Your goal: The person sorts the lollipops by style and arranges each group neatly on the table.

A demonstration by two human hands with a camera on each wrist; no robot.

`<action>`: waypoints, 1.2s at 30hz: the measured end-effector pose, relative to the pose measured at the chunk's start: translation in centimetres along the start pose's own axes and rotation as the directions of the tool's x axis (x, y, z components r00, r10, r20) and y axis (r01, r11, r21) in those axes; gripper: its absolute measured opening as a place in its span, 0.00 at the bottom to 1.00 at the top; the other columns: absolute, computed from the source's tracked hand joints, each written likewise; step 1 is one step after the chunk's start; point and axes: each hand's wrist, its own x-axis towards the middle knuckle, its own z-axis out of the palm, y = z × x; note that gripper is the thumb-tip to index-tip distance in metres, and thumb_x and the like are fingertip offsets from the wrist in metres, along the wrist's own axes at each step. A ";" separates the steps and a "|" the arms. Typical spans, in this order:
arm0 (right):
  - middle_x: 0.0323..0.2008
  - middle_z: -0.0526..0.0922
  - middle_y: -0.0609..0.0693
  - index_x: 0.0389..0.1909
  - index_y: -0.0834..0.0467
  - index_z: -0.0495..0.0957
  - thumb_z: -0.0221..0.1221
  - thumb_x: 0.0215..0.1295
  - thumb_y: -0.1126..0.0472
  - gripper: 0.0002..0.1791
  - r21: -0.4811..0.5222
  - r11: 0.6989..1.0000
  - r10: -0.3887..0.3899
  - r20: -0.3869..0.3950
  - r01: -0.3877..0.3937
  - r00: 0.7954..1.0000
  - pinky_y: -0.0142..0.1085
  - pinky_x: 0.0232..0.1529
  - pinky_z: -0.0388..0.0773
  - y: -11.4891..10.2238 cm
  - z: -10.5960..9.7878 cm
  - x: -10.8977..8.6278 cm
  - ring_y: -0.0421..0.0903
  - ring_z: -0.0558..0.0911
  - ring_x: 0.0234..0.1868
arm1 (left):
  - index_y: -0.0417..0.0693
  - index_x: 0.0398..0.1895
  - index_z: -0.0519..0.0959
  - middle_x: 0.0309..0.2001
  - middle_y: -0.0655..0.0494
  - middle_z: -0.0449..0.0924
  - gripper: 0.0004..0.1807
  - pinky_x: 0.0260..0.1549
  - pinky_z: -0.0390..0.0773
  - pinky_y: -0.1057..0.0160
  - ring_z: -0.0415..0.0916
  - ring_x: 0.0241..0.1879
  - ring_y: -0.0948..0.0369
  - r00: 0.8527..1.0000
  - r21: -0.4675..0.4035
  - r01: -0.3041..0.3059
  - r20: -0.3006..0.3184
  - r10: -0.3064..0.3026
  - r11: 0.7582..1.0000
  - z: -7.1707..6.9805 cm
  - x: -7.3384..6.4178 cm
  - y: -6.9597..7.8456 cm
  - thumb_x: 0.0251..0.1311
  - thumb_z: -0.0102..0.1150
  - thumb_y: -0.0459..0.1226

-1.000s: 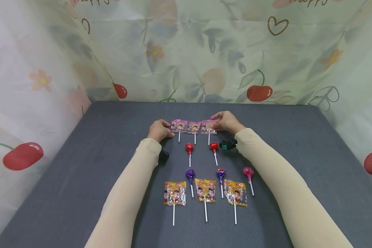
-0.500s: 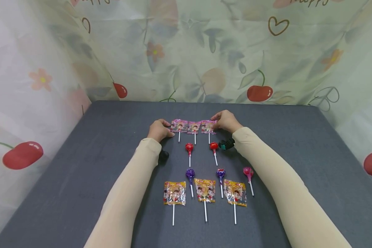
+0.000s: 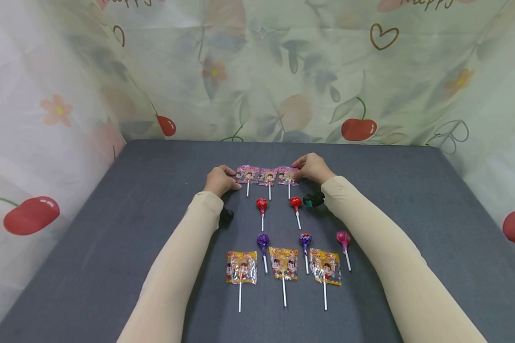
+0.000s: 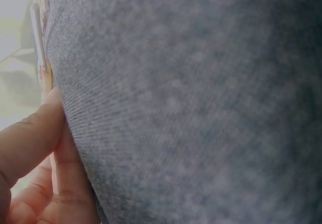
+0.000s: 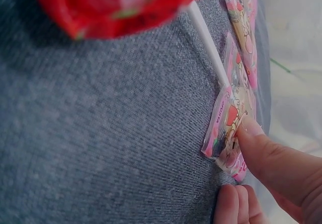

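Note:
Three pink-wrapped flat lollipops lie side by side near the back of the table, sticks toward the person. My left hand (image 3: 220, 180) is beside the left pink lollipop (image 3: 248, 175), index finger and thumb at its left edge and lower corner. In the left wrist view the thumb (image 4: 37, 136) reaches to the wrapper's edge. The middle pink lollipop (image 3: 268, 176) sits between the other two. My right hand (image 3: 314, 168) holds the right pink lollipop (image 3: 285, 176) by its right side, with the thumb (image 5: 261, 146) on the wrapper's face and the other fingers partly hidden.
Two red lollipops, the left one (image 3: 262, 204) and the right one (image 3: 295, 202), lie in front. Nearer come two purple lollipops (image 3: 263, 240), a pink round lollipop (image 3: 343, 237) and three yellow-wrapped flat lollipops (image 3: 283, 263). A patterned curtain (image 3: 257, 71) surrounds the grey table (image 3: 133, 190).
The right hand and forearm have shifted very slightly left since one second ago. The left hand and the lollipops look the same.

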 end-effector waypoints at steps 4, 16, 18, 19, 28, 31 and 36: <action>0.56 0.79 0.61 0.53 0.62 0.80 0.67 0.59 0.63 0.20 0.004 1.000 0.003 -0.003 -0.003 1.000 0.40 0.48 0.76 0.0 -0.1 0.0 0.50 0.79 0.47 | 0.44 0.50 0.77 0.56 0.43 0.75 0.22 0.57 0.67 0.53 0.69 0.53 0.50 1.000 0.001 0.001 -0.001 -0.001 1.000 0.0 0.1 0.1 0.51 0.72 0.33; 0.59 0.77 0.62 0.57 0.64 0.77 0.64 0.61 0.65 0.22 0.107 0.994 0.001 0.050 -0.007 0.999 0.42 0.54 0.76 0.3 -0.7 -0.3 0.50 0.78 0.49 | 0.45 0.49 0.77 0.56 0.43 0.75 0.21 0.57 0.67 0.53 0.69 0.53 0.50 1.000 0.008 -0.010 -0.003 0.010 1.000 0.4 0.4 -0.1 0.51 0.72 0.33; 0.61 0.75 0.63 0.59 0.65 0.74 0.63 0.63 0.65 0.23 0.166 0.986 0.004 0.081 -0.017 0.997 0.43 0.56 0.75 0.4 -1.1 -0.3 0.51 0.77 0.52 | 0.45 0.49 0.77 0.56 0.43 0.75 0.21 0.57 0.67 0.53 0.69 0.53 0.50 1.000 0.005 -0.009 -0.002 0.009 1.000 0.4 0.4 -0.2 0.51 0.72 0.33; 0.62 0.74 0.63 0.61 0.65 0.73 0.62 0.64 0.65 0.24 0.206 0.978 0.003 0.097 -0.023 0.995 0.44 0.58 0.74 0.4 -1.3 -0.5 0.51 0.77 0.54 | 0.45 0.49 0.77 0.56 0.43 0.74 0.21 0.57 0.67 0.53 0.69 0.53 0.50 1.000 0.006 -0.008 -0.001 0.008 1.000 0.5 0.4 -0.2 0.51 0.72 0.34; 0.67 0.66 0.62 0.66 0.64 0.67 0.58 0.69 0.61 0.27 0.407 0.911 -0.143 0.168 0.063 0.975 0.47 0.63 0.68 -1.5 -3.8 -4.3 0.57 0.70 0.66 | 0.45 0.50 0.77 0.55 0.43 0.75 0.21 0.56 0.68 0.53 0.68 0.51 0.51 1.000 -0.002 -0.011 0.006 0.011 1.000 0.2 0.6 -0.6 0.52 0.71 0.33; 0.66 0.67 0.61 0.66 0.62 0.67 0.57 0.69 0.59 0.26 0.390 0.911 -0.214 0.175 0.132 0.961 0.47 0.62 0.68 -2.1 -4.6 -6.6 0.56 0.71 0.65 | 0.45 0.50 0.77 0.54 0.43 0.75 0.21 0.55 0.68 0.53 0.68 0.50 0.51 1.000 -0.013 -0.007 0.013 0.007 1.000 0.2 0.6 -0.6 0.52 0.71 0.33; 0.61 0.73 0.56 0.64 0.56 0.71 0.58 0.69 0.54 0.24 0.263 0.932 -0.292 0.146 0.248 0.945 0.48 0.59 0.72 -2.1 -5.0 -11.1 0.53 0.77 0.58 | 0.45 0.49 0.77 0.55 0.43 0.75 0.21 0.56 0.68 0.53 0.68 0.51 0.50 1.000 -0.004 -0.008 0.009 0.008 1.000 0.3 0.8 -0.6 0.51 0.72 0.34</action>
